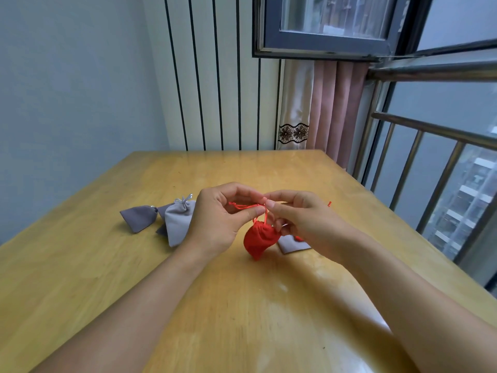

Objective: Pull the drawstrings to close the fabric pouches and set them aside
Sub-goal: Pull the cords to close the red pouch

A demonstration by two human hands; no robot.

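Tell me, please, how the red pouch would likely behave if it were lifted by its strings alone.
The red pouch is probably light: it hangs from thin red strings pinched by the left hand and right hand. It looks soft and floppy, its cinched neck gathered in folds. It would likely swing and slump when set down, rather than roll.
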